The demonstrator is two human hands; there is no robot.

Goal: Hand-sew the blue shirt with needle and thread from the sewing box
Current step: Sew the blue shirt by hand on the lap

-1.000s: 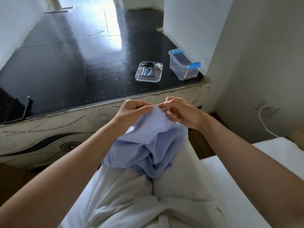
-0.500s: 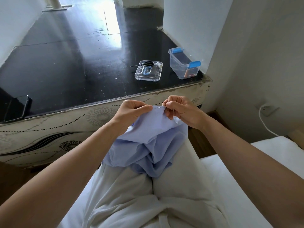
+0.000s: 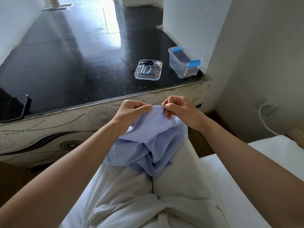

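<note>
We have the blue shirt (image 3: 148, 142) bunched on our lap, its top edge lifted in both hands just short of the table (image 3: 65, 71). Our left hand (image 3: 131, 112) pinches the fold. Our right hand (image 3: 179, 111) pinches what looks like the needle (image 3: 158, 108), a thin sliver lying along the hem. For a clean stitch, we should keep that edge taut, take a small bite of cloth and draw the thread through evenly, without puckering.

Compared with 1 s ago, the hands sit slightly further apart, so more hem shows between them. The sewing box (image 3: 184, 63) and its lid (image 3: 148, 74) have not moved.
</note>
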